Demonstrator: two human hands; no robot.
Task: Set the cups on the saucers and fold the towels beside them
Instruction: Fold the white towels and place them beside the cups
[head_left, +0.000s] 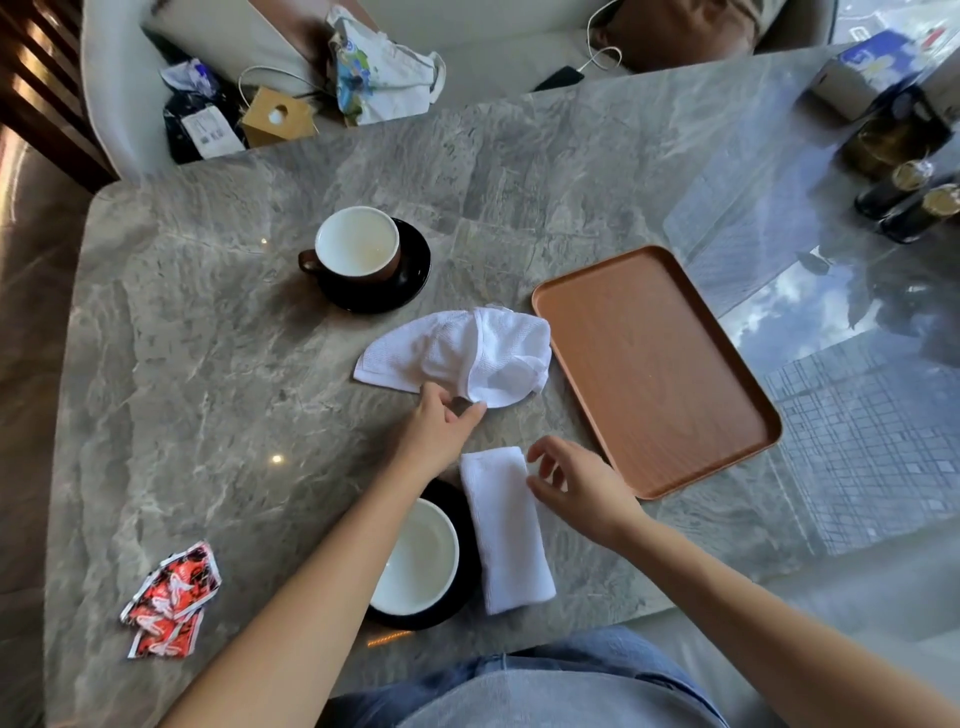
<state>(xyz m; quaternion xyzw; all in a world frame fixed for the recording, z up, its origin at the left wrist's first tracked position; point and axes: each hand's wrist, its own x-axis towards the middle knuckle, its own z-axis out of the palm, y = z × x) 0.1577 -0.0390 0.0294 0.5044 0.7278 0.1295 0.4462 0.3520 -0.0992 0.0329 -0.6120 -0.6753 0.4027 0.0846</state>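
Note:
A brown cup (357, 247) with a white inside stands on a black saucer (410, 280) at the far left of the marble table. A second cup (421, 558) sits on a black saucer (462, 512) near the front edge, partly under my left forearm. A folded white towel (506, 530) lies right beside it. A crumpled white towel (462, 356) lies mid-table. My left hand (441, 426) touches its near edge, thumb and fingers spread around it. My right hand (576, 478) hovers at the folded towel's top right corner, fingers loosely curled, holding nothing.
An orange-brown tray (654, 364) lies to the right of the towels. Red sachets (171, 603) lie at the front left. Dark bottles (909, 197) and a box stand at the far right. A bench behind the table holds bags, a wooden box and cables.

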